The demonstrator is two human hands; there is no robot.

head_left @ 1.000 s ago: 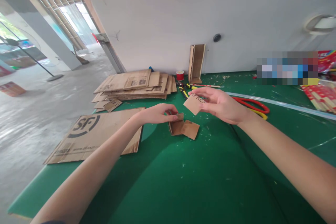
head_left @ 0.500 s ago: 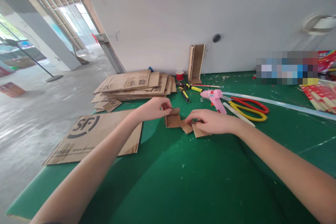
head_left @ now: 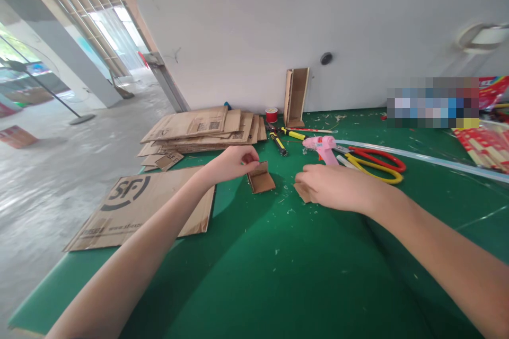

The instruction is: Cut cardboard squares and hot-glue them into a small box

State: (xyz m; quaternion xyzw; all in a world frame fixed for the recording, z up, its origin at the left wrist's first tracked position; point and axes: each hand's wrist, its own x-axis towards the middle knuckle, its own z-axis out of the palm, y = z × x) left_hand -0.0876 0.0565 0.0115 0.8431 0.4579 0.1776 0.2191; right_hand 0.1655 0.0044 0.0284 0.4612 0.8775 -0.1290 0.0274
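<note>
A small folded cardboard piece [head_left: 263, 183] stands on the green table, with a flat base and upright walls at its back and left. My left hand [head_left: 235, 161] pinches the top of its upright edge between thumb and fingers. To the right, my right hand [head_left: 324, 184] is closed around small cardboard pieces [head_left: 304, 192]; only a corner shows below the fingers, so I cannot tell how many are there. Just behind that hand lies a pink glue gun [head_left: 323, 147]. Scissors [head_left: 376, 164] with red and yellow handles rest to its right.
Stacked cardboard sheets [head_left: 191, 126] lie at the back left, a large flat sheet [head_left: 159, 206] before them. A tall open cardboard box [head_left: 296, 98] leans against the white wall beside a red spool [head_left: 271, 114]. Yellow-and-black pliers [head_left: 278, 143] lie nearby. The table's left edge [head_left: 40, 288] borders the floor.
My right hand has moved right, away from the folded piece, carrying the loose cardboard pieces with it. My left hand keeps its pinch almost in place.
</note>
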